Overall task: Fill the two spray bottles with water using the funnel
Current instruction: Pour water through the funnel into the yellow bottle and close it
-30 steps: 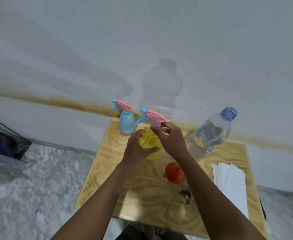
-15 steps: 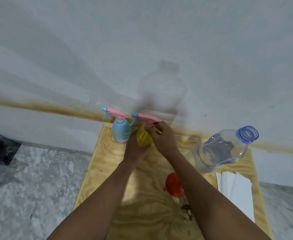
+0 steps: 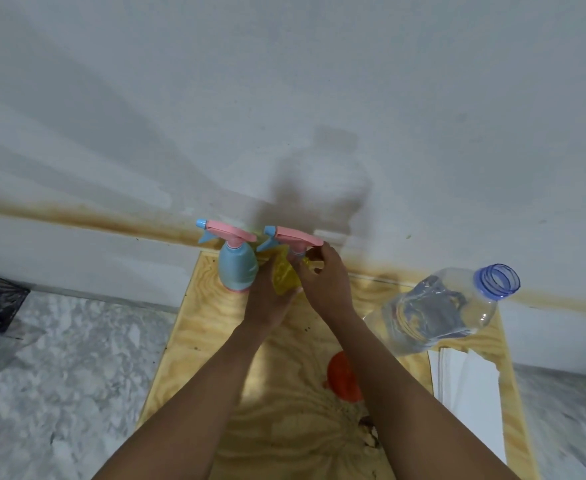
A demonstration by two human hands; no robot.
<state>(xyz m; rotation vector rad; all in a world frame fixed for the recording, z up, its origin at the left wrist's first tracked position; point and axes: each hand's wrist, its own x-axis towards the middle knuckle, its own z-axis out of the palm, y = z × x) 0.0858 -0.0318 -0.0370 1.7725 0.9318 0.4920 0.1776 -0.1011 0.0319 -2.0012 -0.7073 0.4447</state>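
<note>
Two spray bottles: blue bottle (image 3: 237,271) free, yellow bottle (image 3: 284,284) gripped by left hand (image 3: 267,301), neck pinched by right hand (image 3: 326,282). One funnel (image 3: 341,379), half hidden behind right forearm.

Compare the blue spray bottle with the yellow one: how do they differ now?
The blue spray bottle stands unheld; the yellow spray bottle is gripped by the left hand, right hand pinching its neck. Blue looks opaque, yellow translucent. Both have pink trigger heads fitted.
</note>
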